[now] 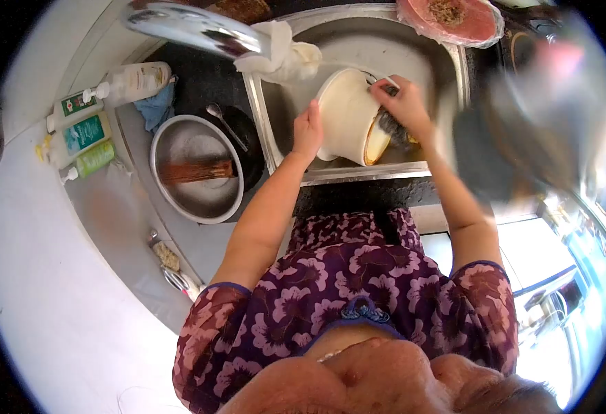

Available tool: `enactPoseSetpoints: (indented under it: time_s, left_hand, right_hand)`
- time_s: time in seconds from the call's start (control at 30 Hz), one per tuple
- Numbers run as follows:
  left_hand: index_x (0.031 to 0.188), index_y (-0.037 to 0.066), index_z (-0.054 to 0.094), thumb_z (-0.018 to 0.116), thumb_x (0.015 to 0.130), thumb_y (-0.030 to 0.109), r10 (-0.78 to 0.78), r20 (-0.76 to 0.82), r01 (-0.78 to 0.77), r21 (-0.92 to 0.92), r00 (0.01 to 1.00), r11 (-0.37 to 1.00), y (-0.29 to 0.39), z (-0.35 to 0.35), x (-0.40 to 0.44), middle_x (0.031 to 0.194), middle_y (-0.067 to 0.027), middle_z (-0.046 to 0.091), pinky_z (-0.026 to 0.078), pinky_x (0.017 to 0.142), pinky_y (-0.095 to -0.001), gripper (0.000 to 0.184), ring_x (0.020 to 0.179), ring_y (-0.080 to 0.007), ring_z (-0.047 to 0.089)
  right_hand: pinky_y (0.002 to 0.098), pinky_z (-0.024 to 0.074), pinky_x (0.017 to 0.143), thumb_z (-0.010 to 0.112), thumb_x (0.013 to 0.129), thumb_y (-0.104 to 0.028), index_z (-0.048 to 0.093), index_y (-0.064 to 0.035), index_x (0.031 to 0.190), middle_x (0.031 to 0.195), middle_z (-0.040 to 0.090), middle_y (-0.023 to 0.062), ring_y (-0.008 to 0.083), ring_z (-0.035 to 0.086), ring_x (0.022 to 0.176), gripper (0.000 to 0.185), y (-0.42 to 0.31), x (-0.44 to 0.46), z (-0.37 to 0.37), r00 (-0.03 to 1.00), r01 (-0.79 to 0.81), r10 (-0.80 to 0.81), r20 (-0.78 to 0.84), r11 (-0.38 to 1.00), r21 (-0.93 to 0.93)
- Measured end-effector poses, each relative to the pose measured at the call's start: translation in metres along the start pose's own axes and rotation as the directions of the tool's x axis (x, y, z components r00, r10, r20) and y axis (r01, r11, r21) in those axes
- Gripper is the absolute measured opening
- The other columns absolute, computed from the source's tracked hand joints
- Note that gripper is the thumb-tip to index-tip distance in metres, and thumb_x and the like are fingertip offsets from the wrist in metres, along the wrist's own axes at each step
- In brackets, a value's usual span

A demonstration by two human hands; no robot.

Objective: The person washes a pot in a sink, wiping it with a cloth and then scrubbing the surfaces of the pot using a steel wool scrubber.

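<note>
A cream-white pot (348, 114) lies tilted on its side in the steel sink (296, 43). The end facing right has a yellow-brown stain along its edge. My left hand (308, 131) grips the pot's left side, thumb up. At the other end, my right hand (404, 107) is closed, with a dark grey steel wool scourer (390, 125) under it against the stained end. A short white handle-like piece (390, 81) shows by the right fingers; I cannot tell what it belongs to.
The chrome faucet (192, 29), wrapped in cloth (282, 58), arches over the sink's left. Left stand a metal basin (199, 196) holding a brown whisk brush (196, 171), a spoon (227, 127), a blue cloth (156, 109) and several soap bottles (137, 83). Pink wrapped item (451, 21) sits behind.
</note>
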State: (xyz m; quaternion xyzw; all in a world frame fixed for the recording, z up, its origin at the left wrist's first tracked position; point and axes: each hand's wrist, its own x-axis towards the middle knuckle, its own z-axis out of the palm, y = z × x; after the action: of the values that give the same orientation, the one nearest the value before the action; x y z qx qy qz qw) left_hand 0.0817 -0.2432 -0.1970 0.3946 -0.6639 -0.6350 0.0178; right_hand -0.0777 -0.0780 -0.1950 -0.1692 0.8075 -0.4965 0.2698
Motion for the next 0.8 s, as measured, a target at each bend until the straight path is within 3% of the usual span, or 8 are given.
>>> enactPoseSetpoints:
  time_s: [0.1, 0.23, 0.4, 0.53, 0.6, 0.67, 0.7, 0.8]
  left_hand:
    - [0.106, -0.006, 0.065, 0.036, 0.102, 0.045, 0.0, 0.023, -0.002, 0.083, 1.0, 0.997, -0.004, -0.006, 0.004, 0.092, -0.0147, 0.069, 0.049, 0.077, -0.0325, 0.058, 0.082, -0.0181, 0.064]
    - [0.107, -0.006, 0.064, 0.037, 0.102, 0.045, 0.026, -0.009, -0.025, 0.107, 1.0, 0.994, 0.0, -0.002, 0.001, 0.092, -0.0151, 0.069, 0.049, 0.077, -0.0329, 0.058, 0.082, -0.019, 0.064]
    - [0.108, -0.006, 0.064, 0.037, 0.101, 0.046, 0.007, 0.041, -0.008, 0.019, 0.999, 1.0, -0.02, -0.007, 0.008, 0.092, -0.0132, 0.07, 0.049, 0.077, -0.0333, 0.059, 0.082, -0.0176, 0.064]
    - [0.107, -0.006, 0.064, 0.037, 0.102, 0.046, -0.029, 0.007, 0.029, 0.041, 1.0, 0.999, -0.005, 0.0, 0.0, 0.093, -0.0111, 0.07, 0.049, 0.077, -0.0331, 0.059, 0.082, -0.0162, 0.063]
    - [0.105, -0.006, 0.065, 0.037, 0.101, 0.046, 0.01, 0.008, -0.01, 0.034, 1.0, 0.999, -0.008, -0.001, 0.004, 0.092, -0.0122, 0.07, 0.049, 0.077, -0.0333, 0.059, 0.082, -0.0173, 0.064]
    - [0.104, -0.006, 0.065, 0.037, 0.101, 0.046, 0.042, 0.01, -0.043, 0.065, 0.999, 0.997, -0.017, -0.003, 0.005, 0.091, -0.0133, 0.07, 0.049, 0.077, -0.0336, 0.059, 0.081, -0.0184, 0.064]
    - [0.103, -0.006, 0.065, 0.038, 0.101, 0.046, 0.06, 0.011, -0.06, 0.099, 0.998, 0.993, -0.022, -0.004, 0.009, 0.09, -0.0139, 0.07, 0.049, 0.077, -0.0337, 0.059, 0.081, -0.0191, 0.064]
    - [0.102, -0.007, 0.065, 0.038, 0.101, 0.045, 0.031, 0.001, -0.03, 0.103, 1.0, 0.994, -0.02, -0.004, 0.005, 0.089, -0.0157, 0.07, 0.049, 0.077, -0.0337, 0.059, 0.081, -0.0208, 0.064]
  right_hand:
    - [0.0324, 0.0539, 0.07, 0.072, 0.078, -0.016, 0.073, -0.0021, 0.085, 0.087, 0.071, 0.0101, 0.0185, 0.067, 0.075, 0.016, -0.032, -0.021, 0.012, 0.829, 0.559, -0.544, 0.128, 0.809, -0.18]
    - [0.0266, 0.053, 0.058, 0.074, 0.078, -0.017, 0.072, 0.0008, 0.088, 0.082, 0.07, 0.0083, 0.0115, 0.065, 0.065, 0.021, -0.021, 0.01, -0.014, 0.937, -0.336, 0.29, 0.193, 0.899, 0.28]
    - [0.0335, 0.0489, 0.086, 0.075, 0.072, -0.014, 0.074, -0.0069, 0.086, 0.09, 0.07, 0.0093, 0.0234, 0.064, 0.09, 0.015, -0.036, -0.023, 0.004, 0.904, 0.41, -0.382, 0.194, 0.902, -0.134]
    - [0.0295, 0.0524, 0.073, 0.074, 0.077, -0.017, 0.074, -0.006, 0.091, 0.088, 0.071, 0.0081, 0.016, 0.065, 0.078, 0.018, -0.01, 0.009, -0.019, 0.908, -0.405, 0.335, 0.253, 0.858, 0.316]
    - [0.0326, 0.0528, 0.071, 0.075, 0.074, -0.015, 0.074, -0.0054, 0.083, 0.085, 0.071, 0.0082, 0.0185, 0.066, 0.076, 0.013, -0.008, 0.001, -0.006, 0.996, -0.027, 0.026, 0.083, 1.0, 0.001]
    - [0.037, 0.0521, 0.075, 0.073, 0.069, -0.01, 0.073, -0.0058, 0.075, 0.081, 0.069, 0.0086, 0.0255, 0.065, 0.078, 0.008, -0.038, -0.014, 0.011, 0.818, 0.566, -0.539, 0.198, 0.815, -0.12]
    - [0.04, 0.0506, 0.078, 0.072, 0.065, -0.008, 0.07, -0.0056, 0.071, 0.078, 0.067, 0.0097, 0.0301, 0.062, 0.08, 0.007, -0.042, -0.016, 0.021, 0.806, 0.568, -0.534, 0.256, 0.819, -0.08]
    - [0.036, 0.0535, 0.075, 0.073, 0.071, -0.018, 0.075, -0.0082, 0.083, 0.084, 0.071, 0.0111, 0.026, 0.068, 0.077, 0.015, -0.025, 0.025, 0.003, 0.964, -0.093, 0.119, 0.239, 0.989, -0.115]
